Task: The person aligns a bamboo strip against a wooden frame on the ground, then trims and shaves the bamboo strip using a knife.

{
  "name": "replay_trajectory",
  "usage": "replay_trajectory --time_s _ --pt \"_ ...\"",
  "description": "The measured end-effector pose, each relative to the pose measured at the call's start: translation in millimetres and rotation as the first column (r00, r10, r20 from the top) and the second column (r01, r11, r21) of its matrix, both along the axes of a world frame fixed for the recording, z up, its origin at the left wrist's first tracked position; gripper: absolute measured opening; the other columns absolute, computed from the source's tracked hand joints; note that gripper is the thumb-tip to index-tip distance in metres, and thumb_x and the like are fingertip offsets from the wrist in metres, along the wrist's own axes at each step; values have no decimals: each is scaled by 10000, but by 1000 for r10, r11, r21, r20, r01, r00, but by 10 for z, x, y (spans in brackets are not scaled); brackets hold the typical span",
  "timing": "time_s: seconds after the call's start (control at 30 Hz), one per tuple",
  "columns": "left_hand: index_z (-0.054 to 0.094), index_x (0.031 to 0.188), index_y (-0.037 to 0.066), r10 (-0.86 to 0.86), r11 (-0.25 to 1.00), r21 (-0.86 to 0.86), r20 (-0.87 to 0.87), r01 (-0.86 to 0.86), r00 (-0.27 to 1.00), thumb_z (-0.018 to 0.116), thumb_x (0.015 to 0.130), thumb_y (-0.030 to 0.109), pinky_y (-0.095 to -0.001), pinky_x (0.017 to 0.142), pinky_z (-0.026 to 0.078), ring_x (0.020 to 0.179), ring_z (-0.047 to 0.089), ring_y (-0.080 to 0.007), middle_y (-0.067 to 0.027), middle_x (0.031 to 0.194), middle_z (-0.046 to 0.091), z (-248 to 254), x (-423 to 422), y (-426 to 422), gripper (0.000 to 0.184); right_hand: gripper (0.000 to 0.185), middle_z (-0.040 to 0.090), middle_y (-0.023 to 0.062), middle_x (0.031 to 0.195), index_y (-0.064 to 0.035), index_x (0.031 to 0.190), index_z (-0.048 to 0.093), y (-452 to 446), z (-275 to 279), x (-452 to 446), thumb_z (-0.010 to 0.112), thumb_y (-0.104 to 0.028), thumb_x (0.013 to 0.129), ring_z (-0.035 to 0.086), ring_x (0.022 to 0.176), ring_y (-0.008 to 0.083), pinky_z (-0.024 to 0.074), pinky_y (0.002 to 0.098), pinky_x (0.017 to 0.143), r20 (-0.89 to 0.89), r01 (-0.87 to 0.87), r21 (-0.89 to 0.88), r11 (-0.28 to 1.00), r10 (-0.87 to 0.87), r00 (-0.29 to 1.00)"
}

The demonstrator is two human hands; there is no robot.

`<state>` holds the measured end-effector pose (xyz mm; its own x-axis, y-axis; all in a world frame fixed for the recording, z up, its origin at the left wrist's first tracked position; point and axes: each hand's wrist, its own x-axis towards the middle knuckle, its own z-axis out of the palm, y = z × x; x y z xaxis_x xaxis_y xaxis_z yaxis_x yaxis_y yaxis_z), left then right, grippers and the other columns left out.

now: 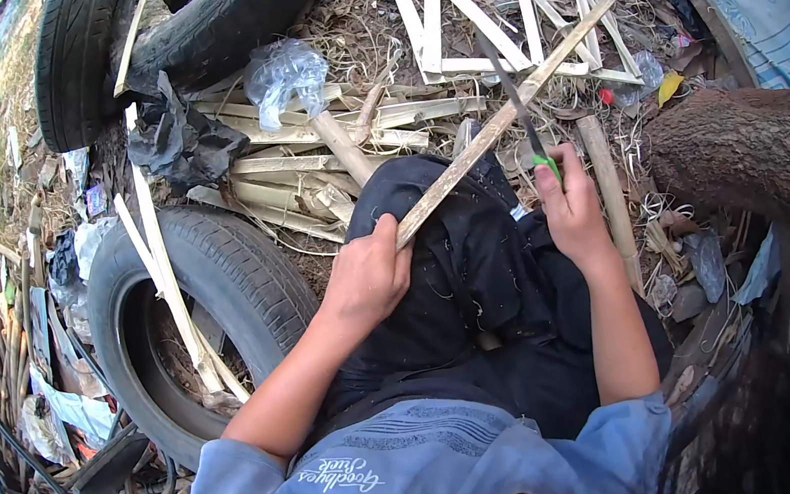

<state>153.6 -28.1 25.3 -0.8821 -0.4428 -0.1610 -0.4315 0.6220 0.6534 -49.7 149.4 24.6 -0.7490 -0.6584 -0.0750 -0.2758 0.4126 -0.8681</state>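
Note:
My left hand (368,273) is closed around the lower end of a long bamboo strip (490,132), which slants up to the right across my raised knee. My right hand (573,207) grips a knife (530,132) by its green handle. The long, dark blade points up and away from me and crosses the strip, in front of or against its edge; I cannot tell whether they touch. Beyond my knee lies a pile of split bamboo pieces (288,166) on the ground.
A tyre (268,275) lies at my left, with more tyres (217,19) behind it. Pale strips form a frame (427,10) ahead. A thick log (743,137) is at the right. Plastic bags (285,75) and shavings litter the ground.

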Motion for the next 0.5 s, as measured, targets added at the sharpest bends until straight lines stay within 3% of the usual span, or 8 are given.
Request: replay_trajectory --time_s 0.1,0.17,0.2,0.27,0.33,0.43,0.5 --pt "444 884 -10 -68 992 104 0 68 998 545 905 122 -502 581 398 697 539 -472 -264 679 531 11 29 -104 167 257 560 142 646 -4 947 524 -75 -24 35 483 -255 984 566 584 249 425 344 559 82 -80 -23 997 82 993" --pt "445 881 -9 -78 992 98 11 77 997 547 904 126 -503 582 400 699 539 -473 -264 673 529 -3 25 -130 171 243 578 177 631 -8 914 546 -149 4 33 481 -231 984 597 575 338 442 399 536 -99 52 73 996 -45 994" --pt "446 879 -8 -73 992 100 16 71 997 550 904 130 -503 584 401 701 538 -474 -264 667 527 -7 17 -136 175 243 578 177 631 -8 914 546 -167 -20 93 481 -231 984 597 575 338 442 399 536 -101 56 69 996 -49 994" --pt "447 874 -8 -71 995 65 10 70 997 553 904 135 -504 584 402 706 537 -476 -265 663 526 0 14 -119 180 244 592 200 639 -12 903 569 -148 -96 347 499 -235 976 609 606 394 448 455 527 -240 -87 61 994 99 966" --pt "449 868 -7 -72 997 33 3 72 997 556 905 141 -505 585 402 711 536 -478 -265 659 524 -9 -9 -116 186 246 610 202 668 -18 893 570 -147 5 406 507 -242 971 627 650 401 456 485 552 -244 -130 152 980 165 956" --pt "451 865 -6 -65 995 80 7 64 998 560 905 152 -511 589 402 716 535 -481 -269 661 528 -16 -14 -99 197 230 609 210 664 -19 889 545 -153 167 123 501 -229 973 623 648 403 463 471 541 -169 55 174 983 -26 985" --pt "452 859 -7 -48 997 66 14 47 999 560 907 153 -510 589 403 713 534 -483 -272 669 532 7 -26 -100 199 234 604 207 656 -13 897 558 -152 33 310 505 -227 972 621 635 400 462 462 531 -218 -17 148 989 50 975"
